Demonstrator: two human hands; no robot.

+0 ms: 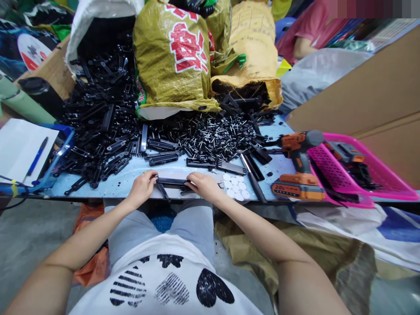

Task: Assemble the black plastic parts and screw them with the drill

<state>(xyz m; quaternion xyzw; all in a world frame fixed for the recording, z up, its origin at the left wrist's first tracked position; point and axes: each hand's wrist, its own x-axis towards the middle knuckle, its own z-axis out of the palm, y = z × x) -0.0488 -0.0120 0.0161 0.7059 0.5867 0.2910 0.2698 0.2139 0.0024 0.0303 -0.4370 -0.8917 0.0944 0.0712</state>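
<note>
Steadiness is probably helping — left hand (143, 188) and right hand (205, 185) are pinching a black bar (172, 181) near its ends.

"20V" on the drill battery (298, 188)

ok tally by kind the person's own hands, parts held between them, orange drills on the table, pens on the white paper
Bare hands, left hand and right hand: 2
Long black part held between them: 1
Orange-and-black cordless drill: 1
Slim blue pen: 1
Total: 5
</note>
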